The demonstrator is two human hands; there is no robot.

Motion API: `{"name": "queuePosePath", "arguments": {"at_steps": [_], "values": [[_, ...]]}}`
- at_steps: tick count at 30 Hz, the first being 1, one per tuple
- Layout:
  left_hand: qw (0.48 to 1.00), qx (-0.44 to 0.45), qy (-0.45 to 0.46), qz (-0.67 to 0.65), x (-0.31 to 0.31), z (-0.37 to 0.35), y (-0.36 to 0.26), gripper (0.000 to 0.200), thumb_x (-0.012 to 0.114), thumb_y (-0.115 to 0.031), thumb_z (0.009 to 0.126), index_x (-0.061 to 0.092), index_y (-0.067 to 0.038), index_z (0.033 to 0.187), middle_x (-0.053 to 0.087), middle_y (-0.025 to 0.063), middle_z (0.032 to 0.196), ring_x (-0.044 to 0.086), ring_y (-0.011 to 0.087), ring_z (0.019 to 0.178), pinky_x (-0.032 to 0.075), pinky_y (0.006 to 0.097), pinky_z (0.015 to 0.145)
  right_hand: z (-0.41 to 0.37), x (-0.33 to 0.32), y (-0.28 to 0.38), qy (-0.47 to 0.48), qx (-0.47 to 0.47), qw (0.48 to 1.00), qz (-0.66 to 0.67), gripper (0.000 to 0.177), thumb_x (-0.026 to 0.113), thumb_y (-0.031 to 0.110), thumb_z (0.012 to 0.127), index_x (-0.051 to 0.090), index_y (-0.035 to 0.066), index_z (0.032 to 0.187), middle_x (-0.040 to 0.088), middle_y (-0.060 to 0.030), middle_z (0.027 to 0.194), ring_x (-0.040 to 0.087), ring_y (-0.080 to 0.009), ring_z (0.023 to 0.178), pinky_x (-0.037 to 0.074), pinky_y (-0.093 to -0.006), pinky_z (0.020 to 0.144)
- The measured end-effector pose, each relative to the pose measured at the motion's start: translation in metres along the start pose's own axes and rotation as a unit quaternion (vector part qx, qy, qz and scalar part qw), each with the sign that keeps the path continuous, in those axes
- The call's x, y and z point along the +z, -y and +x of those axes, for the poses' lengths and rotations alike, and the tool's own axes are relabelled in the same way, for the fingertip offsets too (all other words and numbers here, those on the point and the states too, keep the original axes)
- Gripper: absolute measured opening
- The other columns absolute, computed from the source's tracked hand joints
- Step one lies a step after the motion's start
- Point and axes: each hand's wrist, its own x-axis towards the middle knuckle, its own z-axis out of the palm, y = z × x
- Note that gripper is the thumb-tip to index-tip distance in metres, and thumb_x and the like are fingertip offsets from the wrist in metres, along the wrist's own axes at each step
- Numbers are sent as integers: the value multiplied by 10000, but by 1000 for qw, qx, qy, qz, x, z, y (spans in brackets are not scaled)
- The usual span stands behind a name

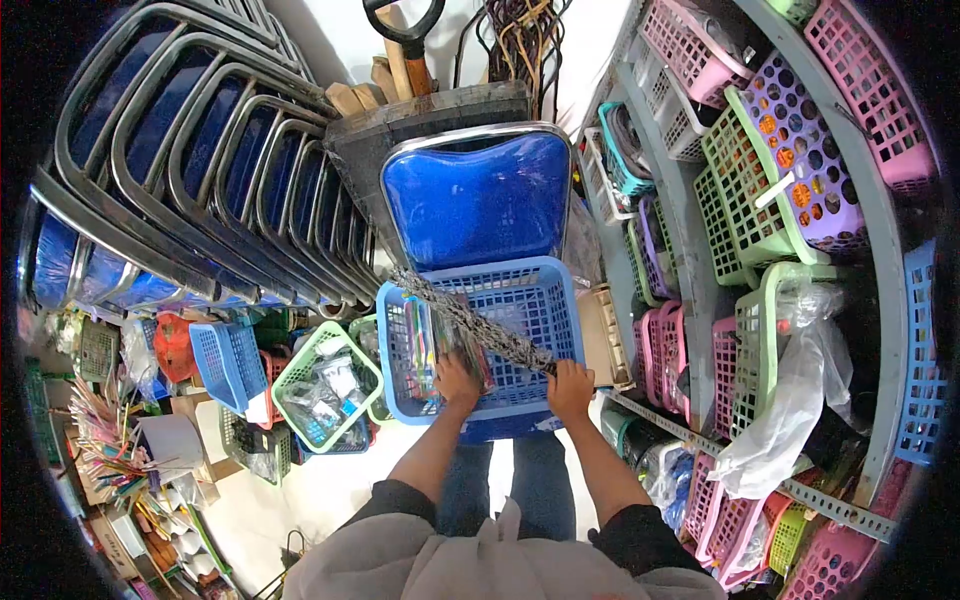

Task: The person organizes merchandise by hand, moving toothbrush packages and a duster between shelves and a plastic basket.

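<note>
A blue plastic basket sits on a blue-seated metal chair in front of me. Across its top slants a long, black-and-white speckled, rope-like bundle, from the far left rim to the near right. My right hand is closed round the bundle's dark near end, beside the basket's right rim. Inside the basket, my left hand rests with curled fingers on clear plastic packets holding thin, colourful items. Its fingertips are partly hidden among them. The bundle covers part of the basket's contents.
Stacked metal-framed blue chairs rise at the left. Behind the basket stands a chair's blue backrest. Metal shelving with pink, green and purple baskets lines the right side. A light green basket of plastic-wrapped goods is close on the left.
</note>
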Motion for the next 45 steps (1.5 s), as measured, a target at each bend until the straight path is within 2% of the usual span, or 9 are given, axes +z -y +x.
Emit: {"name": "queuePosePath", "arguments": {"at_steps": [9, 20, 22, 24, 29, 32, 35, 42, 45], "values": [[983, -136, 63, -104, -26, 15, -8, 451, 670, -393, 822, 529, -81, 1116, 471, 133, 1216, 426, 338, 1203, 414, 537, 904, -1, 5, -4, -22, -6, 1000, 8, 283, 617, 267, 811, 554, 63, 996, 568, -97, 928, 537, -289, 888, 361, -441, 780], [809, -17, 99, -579, -55, 7, 57, 234, 541, -263, 934, 558, -35, 983, 585, 20, 939, 531, 148, 879, 429, 318, 790, -6, -11, 3, -92, 7, 988, 126, 247, 629, 222, 835, 575, 39, 993, 605, -131, 951, 552, -321, 925, 363, -441, 777], [854, 130, -81, -496, -83, 3, 53, 199, 523, -246, 940, 549, -63, 1014, 535, 45, 950, 516, 146, 932, 424, 312, 819, -20, -21, 9, -133, 66, 974, 174, 259, 657, 212, 822, 572, 24, 979, 606, -157, 889, 562, -364, 877, 390, -463, 766], [624, -28, 149, -767, -175, -23, 32, 246, 513, -234, 951, 531, -79, 1142, 553, 49, 1100, 521, 167, 1053, 420, 323, 901, -34, -51, 19, -162, 113, 953, 229, 249, 678, 184, 806, 570, 4, 941, 598, -178, 825, 559, -406, 801, 423, -467, 737], [548, 48, 158, -820, -307, -69, 5, 484, 520, -268, 951, 378, -95, 1381, 533, 65, 1268, 507, 198, 1174, 415, 377, 984, -65, -94, 15, -217, 181, 909, 307, 256, 700, 157, 802, 594, -45, 917, 588, -136, 747, 542, -217, 667, 433, -337, 627], [334, 64, 366, -866, -307, -57, 15, 565, 542, -234, 939, 306, -115, 1438, 516, 66, 1299, 507, 214, 1193, 445, 407, 966, -73, -137, 16, -197, 191, 903, 330, 254, 701, 182, 803, 603, -48, 849, 599, -148, 705, 567, -264, 662, 448, -367, 622], [515, 69, 355, -777, -337, -75, -6, 614, 576, -138, 907, 292, -112, 1450, 521, 70, 1294, 512, 207, 1184, 437, 396, 971, -69, -140, -3, -199, 178, 916, 300, 263, 703, 196, 809, 606, -42, 750, 566, -118, 612, 540, -237, 598, 431, -366, 572], [547, 222, 338, -733, -367, -74, -27, 664, 576, -10, 854, 293, -64, 1452, 494, 69, 1330, 499, 176, 1185, 415, 330, 982, -73, -233, 27, -272, 124, 909, 289, 300, 707, 183, 793, 568, -59, 683, 511, -145, 533, 518, -149, 478, 401, -348, 481], [549, 245, 333, -726, -387, -78, -32, 598, 570, 20, 838, 377, -36, 1402, 560, 65, 1248, 528, 157, 1137, 419, 297, 965, -83, -258, 41, -233, 35, 946, 224, 286, 727, 275, 730, 611, 15, 712, 602, -212, 654, 608, -387, 639, 456, -453, 564]]}}
